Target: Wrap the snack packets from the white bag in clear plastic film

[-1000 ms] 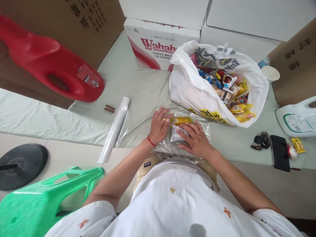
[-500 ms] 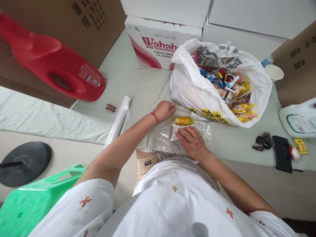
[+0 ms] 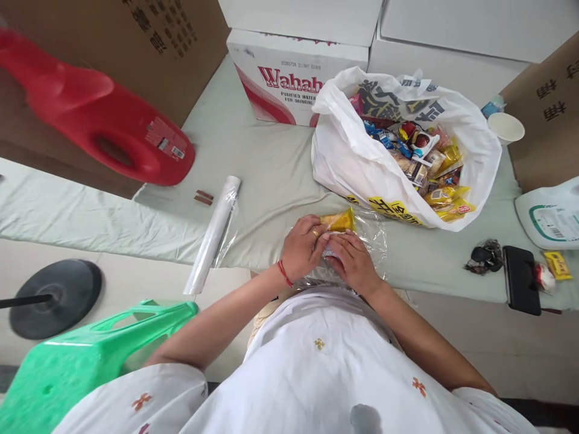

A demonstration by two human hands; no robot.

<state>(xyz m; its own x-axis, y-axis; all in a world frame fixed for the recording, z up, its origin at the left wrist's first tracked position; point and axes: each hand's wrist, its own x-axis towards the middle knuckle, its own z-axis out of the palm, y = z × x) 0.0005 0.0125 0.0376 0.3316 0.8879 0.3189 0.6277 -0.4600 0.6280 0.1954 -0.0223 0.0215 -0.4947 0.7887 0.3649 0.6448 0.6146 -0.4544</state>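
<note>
My left hand [image 3: 304,246], with a red string on its wrist, closes on the left side of a white printed packet [image 3: 333,241]. On the packet's right side is my right hand [image 3: 355,260], its fingers bent over it. Both hands cover most of the packet. Just beyond the fingertips lies a yellow snack packet [image 3: 339,221]. Clear plastic film [image 3: 373,241] spreads under and around them at the table's front edge. A roll of clear film [image 3: 212,235] lies to the left.
A white bag [image 3: 348,150] full of wrapped snacks stands behind the hands. Around are a red jug [image 3: 99,114], a Wahaha box [image 3: 289,78], keys [image 3: 484,258], a black phone [image 3: 521,280], a paper cup [image 3: 505,128], a white jug [image 3: 549,217] and a green stool [image 3: 67,374].
My left hand has moved down and right from the film's far edge to the white packet. The film is drawn in toward the packets, and the yellow packet is tilted slightly.
</note>
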